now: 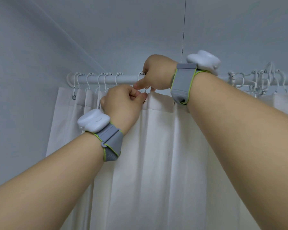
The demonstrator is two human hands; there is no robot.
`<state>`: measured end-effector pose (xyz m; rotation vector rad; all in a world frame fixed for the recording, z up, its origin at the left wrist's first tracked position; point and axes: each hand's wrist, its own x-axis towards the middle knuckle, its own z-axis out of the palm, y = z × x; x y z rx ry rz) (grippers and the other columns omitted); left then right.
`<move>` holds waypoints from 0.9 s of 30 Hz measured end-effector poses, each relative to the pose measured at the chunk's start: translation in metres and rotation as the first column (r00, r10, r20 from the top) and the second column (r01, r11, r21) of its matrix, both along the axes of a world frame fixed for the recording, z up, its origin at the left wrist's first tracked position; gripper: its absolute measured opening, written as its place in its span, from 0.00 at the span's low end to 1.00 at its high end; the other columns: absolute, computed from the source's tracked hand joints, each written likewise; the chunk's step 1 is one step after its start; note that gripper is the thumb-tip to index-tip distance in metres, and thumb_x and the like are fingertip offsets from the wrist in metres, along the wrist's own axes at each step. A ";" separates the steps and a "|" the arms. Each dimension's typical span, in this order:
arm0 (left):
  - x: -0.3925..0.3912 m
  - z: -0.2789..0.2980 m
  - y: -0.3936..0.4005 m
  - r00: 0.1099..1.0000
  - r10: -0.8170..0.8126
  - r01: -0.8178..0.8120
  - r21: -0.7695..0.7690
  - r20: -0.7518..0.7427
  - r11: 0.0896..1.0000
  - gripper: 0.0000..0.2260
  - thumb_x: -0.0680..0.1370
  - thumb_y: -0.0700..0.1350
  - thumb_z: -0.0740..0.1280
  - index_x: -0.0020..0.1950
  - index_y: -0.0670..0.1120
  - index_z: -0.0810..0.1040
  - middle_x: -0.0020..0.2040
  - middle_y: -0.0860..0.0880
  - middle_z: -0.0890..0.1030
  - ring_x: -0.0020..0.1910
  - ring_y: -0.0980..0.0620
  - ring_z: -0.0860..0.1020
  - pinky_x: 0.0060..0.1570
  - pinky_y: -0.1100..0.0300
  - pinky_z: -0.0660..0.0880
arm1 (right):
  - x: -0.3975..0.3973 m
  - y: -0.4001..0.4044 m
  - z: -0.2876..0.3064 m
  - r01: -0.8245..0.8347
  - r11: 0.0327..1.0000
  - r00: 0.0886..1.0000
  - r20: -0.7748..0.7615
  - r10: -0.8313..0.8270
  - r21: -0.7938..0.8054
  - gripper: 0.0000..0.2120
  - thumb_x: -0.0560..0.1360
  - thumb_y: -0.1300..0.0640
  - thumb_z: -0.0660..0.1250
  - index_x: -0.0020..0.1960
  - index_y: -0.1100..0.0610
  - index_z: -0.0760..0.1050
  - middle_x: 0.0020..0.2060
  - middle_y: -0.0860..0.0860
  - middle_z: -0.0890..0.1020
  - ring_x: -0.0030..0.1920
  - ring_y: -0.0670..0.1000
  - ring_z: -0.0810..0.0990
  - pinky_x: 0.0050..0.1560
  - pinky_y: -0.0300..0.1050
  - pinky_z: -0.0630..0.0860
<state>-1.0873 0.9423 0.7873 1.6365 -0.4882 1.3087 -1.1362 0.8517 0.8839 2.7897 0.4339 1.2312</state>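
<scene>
**A:** Fig. 1, step in hand. How would I best seat the eyelet [144, 101] on the hook [146, 90]?

**B:** I would hold the hook's open end steady under the rod [126, 79] and lift the curtain [156, 146] hem to it, eyelet square to the tip.

**A:** And the hands?

**B:** Left hand [121, 100], fingers curled, pinches the curtain's top edge beside the eyelet; right hand [156, 72], likewise curled, pinches the hook just below the rod
</scene>
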 end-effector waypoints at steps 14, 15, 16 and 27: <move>0.008 0.000 -0.008 0.999 0.017 -0.016 -0.011 0.050 1.000 0.15 0.74 0.50 0.68 0.28 0.50 0.73 0.25 0.54 0.72 0.33 0.50 0.72 0.46 0.52 0.72 | -0.001 -0.004 -0.001 0.040 0.995 0.997 0.065 -0.035 -0.087 0.20 0.73 0.51 0.70 0.32 0.56 0.63 0.30 0.50 0.68 0.39 0.55 0.72 0.29 0.40 0.62; 0.008 0.000 -0.007 0.998 0.017 -0.016 -0.017 0.053 1.000 0.15 0.74 0.49 0.68 0.28 0.50 0.72 0.25 0.54 0.71 0.33 0.50 0.72 0.46 0.52 0.72 | 0.000 -0.005 -0.001 0.011 0.997 0.998 0.054 -0.007 -0.076 0.18 0.73 0.50 0.70 0.33 0.57 0.65 0.30 0.51 0.70 0.39 0.54 0.73 0.31 0.40 0.64; 0.009 0.000 -0.006 0.998 0.013 -0.011 -0.021 0.059 1.000 0.14 0.74 0.49 0.68 0.28 0.50 0.72 0.25 0.54 0.71 0.33 0.49 0.72 0.47 0.51 0.72 | 0.001 -0.007 -0.001 -0.018 0.998 0.999 0.047 0.021 -0.060 0.17 0.73 0.49 0.70 0.36 0.58 0.68 0.31 0.51 0.71 0.39 0.54 0.74 0.33 0.41 0.65; 0.014 -0.002 -0.002 0.994 0.002 0.001 -0.031 0.107 1.000 0.13 0.74 0.49 0.69 0.29 0.50 0.74 0.26 0.55 0.72 0.35 0.48 0.73 0.47 0.49 0.73 | 0.000 -0.006 -0.007 -0.031 0.999 0.993 0.112 0.034 -0.032 0.16 0.72 0.46 0.70 0.48 0.58 0.75 0.32 0.51 0.71 0.39 0.53 0.71 0.28 0.39 0.59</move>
